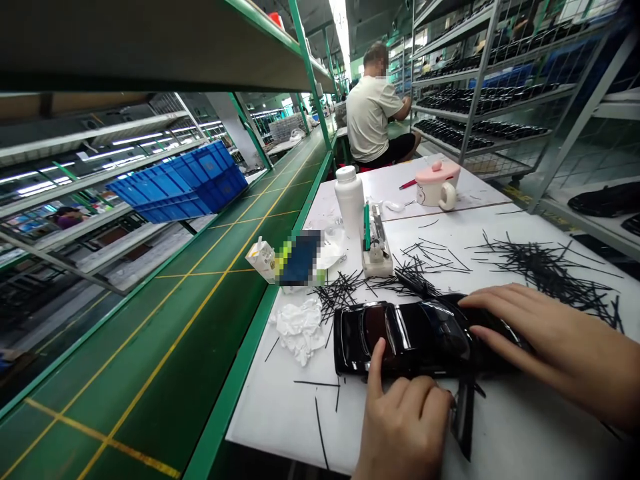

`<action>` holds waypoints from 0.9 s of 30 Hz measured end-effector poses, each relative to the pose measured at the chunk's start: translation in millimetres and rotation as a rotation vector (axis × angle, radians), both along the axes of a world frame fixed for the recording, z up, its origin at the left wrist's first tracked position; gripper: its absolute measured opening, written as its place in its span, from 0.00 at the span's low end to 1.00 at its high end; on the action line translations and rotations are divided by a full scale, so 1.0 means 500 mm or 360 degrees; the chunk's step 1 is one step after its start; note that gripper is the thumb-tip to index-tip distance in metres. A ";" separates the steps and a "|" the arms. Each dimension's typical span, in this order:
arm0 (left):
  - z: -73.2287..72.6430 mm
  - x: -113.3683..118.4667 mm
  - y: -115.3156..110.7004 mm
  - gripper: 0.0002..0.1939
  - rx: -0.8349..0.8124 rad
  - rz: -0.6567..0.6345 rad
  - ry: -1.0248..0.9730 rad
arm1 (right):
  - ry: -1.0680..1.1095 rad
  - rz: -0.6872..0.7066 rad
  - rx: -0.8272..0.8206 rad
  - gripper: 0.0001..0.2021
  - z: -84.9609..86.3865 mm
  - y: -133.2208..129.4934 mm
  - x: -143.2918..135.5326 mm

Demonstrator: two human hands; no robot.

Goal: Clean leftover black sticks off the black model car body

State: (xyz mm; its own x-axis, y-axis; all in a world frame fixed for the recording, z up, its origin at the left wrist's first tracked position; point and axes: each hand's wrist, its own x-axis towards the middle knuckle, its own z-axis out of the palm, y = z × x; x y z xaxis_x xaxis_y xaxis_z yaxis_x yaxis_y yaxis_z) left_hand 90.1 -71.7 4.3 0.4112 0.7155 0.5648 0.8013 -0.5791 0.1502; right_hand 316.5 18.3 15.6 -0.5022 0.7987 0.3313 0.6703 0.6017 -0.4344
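Observation:
A glossy black model car (pixel 415 333) lies lengthwise across the white table, with a long dark panel standing out from each side. At its near side is my left hand (pixel 405 423), one digit stretched onto the brown-tinted window and the other fingers curled against the body. My right hand (pixel 545 337) comes in from the right and holds the other end, its thumb and fingertips on the car's top. Thin black strips (pixel 545 267) lie in loose heaps beyond the car, with a few more near its left end.
A crumpled white tissue (pixel 300 327), small carton (pixel 263 260), white bottle (pixel 350 200), tool holder (pixel 377 263) and pink-lidded mug (pixel 437 187) are on the table. A green conveyor (pixel 200 293) runs along the left. Beyond sits a person (pixel 370 120), beside racks (pixel 480 80) of black parts.

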 end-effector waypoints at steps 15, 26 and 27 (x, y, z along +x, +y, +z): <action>0.063 -0.012 0.033 0.07 -0.0379 0.0276 -0.1097 | -0.0190 -0.0198 0.0069 0.28 -0.008 0.007 -0.025; 0.063 0.013 0.041 0.06 -0.0442 0.0035 -0.1617 | 0.0854 0.0216 -0.0492 0.04 0.056 -0.058 -0.114; 0.063 0.014 0.042 0.07 -0.0421 0.0018 -0.1635 | 0.0920 0.0211 -0.0575 0.04 0.055 -0.058 -0.117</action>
